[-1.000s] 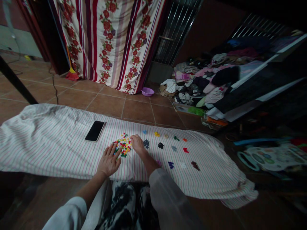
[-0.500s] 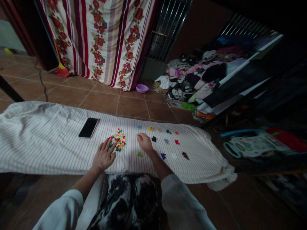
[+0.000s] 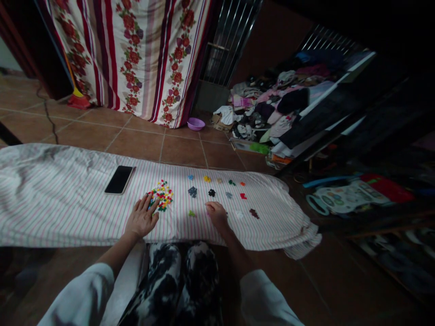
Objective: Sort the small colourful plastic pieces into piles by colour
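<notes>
Your right hand [image 3: 217, 215] has moved on from the dark grey cluster [image 3: 192, 192], which it covered half a second ago and which now lies in plain sight, and it has come nearer to you, over the front row of pieces. That puts the work, as far as can be judged, among the single-colour clusters rather than at the mixed pile [image 3: 164, 194]. The fingers of this hand are curled, thumb and forefinger close together; you cannot tell from here whether a piece is pinched between them. The hand is between the lime green cluster [image 3: 192, 213] and the white cluster [image 3: 239, 214], with the black cluster [image 3: 211, 193] just beyond it. Your left hand [image 3: 141, 218] keeps its place, palm down with fingers spread, the fingertips at the near left edge of the mixed pile, gripping nothing that shows. The mixed pile lies on the striped cloth [image 3: 74, 203], between the phone [image 3: 118, 180] and the clusters. As for writing, there is none you can read: the phone's screen is dark, no brand shows on it, and the prints on the pale panel [image 3: 350, 197] off to the right are too small and dim to make out.
</notes>
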Tool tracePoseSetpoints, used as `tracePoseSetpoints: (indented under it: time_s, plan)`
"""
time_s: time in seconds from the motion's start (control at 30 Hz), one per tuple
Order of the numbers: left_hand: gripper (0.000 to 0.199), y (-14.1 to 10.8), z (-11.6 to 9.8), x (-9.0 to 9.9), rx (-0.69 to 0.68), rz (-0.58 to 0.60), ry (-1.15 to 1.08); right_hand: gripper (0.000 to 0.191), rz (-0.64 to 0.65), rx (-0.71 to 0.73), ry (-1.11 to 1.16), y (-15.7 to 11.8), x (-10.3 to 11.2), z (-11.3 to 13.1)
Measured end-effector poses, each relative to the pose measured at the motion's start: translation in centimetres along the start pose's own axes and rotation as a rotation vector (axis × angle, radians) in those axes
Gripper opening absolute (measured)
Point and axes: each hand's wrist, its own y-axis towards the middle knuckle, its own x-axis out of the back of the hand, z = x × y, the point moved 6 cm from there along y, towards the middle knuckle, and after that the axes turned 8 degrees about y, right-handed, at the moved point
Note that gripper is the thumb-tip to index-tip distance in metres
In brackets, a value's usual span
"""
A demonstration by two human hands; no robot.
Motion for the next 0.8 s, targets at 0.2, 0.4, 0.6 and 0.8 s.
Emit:
tracePoseSetpoints:
  time_s: [0.2,0.4,0.6,0.8]
  plan:
    - [0.052,0.0,0.0,-0.1,-0.001,0.009,0.016,0.023,-0.023,0.055,-0.098,-2.2,-0.7,-0.1]
    - [0.052,-0.1,0.0,-0.1,-0.012,-0.011,0.016,0.029,-0.070,0.123,-0.103,-3.2,-0.9,0.1]
    - [0.052,0.0,0.0,0.0,-0.006,-0.004,0.006,0.028,-0.047,0.186,-0.079,-3.8,-1.0,0.3]
    - [0.051,0.0,-0.1,0.1,-0.013,0.012,0.028,0.024,-0.061,0.201,-0.049,-4.1,-1.1,0.1]
